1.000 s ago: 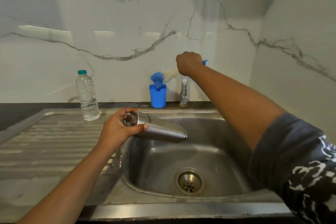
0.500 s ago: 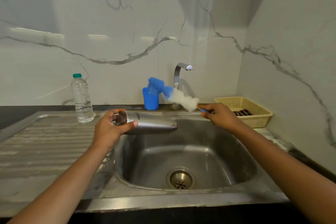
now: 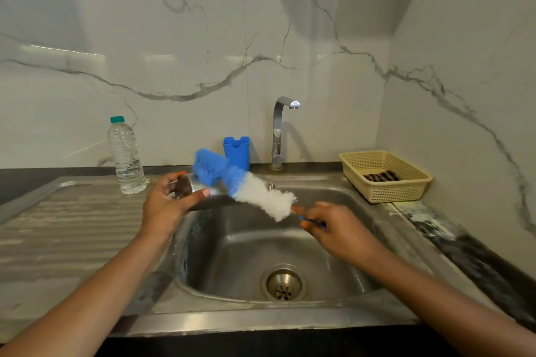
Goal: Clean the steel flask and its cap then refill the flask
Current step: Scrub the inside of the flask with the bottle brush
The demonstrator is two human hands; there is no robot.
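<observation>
My left hand grips the steel flask near its base and holds it on its side over the left rim of the sink. Its neck points right and is mostly hidden behind the brush. My right hand pinches the thin blue handle of a bottle brush with white bristles and a blue head. The brush lies slantwise across the front of the flask. No cap is in view.
A clear water bottle with a green cap stands on the drainboard. A blue holder and the tap are behind the basin. A yellow basket with a dark cloth sits at right. The drain lies below.
My right hand came down from the tap area with the brush out of the blue holder and has carried it down and left across the flask. My left hand has kept the flask nearly still.
</observation>
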